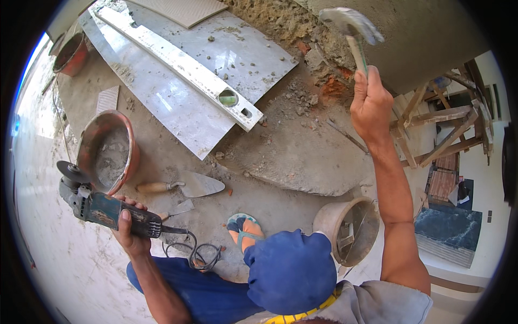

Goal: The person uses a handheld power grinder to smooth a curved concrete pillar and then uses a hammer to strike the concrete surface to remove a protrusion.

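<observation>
Hammer (354, 40) is gripped at upper right by the clenched right hand (372, 105), its handle slanting up-left; broken masonry (322, 67) lies left of this nearer hand. An angle grinder (110, 210) is held at lower left by the left hand (132, 232), whose fingers are partly hidden. The hammer's head is blurred.

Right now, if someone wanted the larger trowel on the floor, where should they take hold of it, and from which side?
Probably the wooden handle, from above on the person's near side. The larger trowel lies with that rounded handle pointing left and its broad blade tapering right. The bucket stands close beyond the handle's left end, so the near side looks easier.
</observation>
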Action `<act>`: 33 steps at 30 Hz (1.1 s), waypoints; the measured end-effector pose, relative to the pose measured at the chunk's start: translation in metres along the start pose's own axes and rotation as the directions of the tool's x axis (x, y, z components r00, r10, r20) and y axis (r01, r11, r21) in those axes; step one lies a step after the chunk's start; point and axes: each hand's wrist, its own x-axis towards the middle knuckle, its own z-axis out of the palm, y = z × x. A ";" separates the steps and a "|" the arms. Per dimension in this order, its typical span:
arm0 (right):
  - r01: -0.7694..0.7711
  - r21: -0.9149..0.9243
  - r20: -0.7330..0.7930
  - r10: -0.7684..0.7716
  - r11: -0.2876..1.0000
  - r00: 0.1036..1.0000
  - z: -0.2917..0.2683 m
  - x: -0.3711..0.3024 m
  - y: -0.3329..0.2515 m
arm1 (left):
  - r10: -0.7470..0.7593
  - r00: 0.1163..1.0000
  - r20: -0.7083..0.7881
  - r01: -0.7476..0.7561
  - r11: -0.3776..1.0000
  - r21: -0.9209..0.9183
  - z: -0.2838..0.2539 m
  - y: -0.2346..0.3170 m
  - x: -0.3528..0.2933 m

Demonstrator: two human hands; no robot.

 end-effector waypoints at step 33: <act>0.220 0.114 -0.197 -0.195 0.969 0.961 -0.004 0.009 0.004 | 0.063 0.998 0.002 -0.063 0.997 -0.043 0.000 0.000 0.008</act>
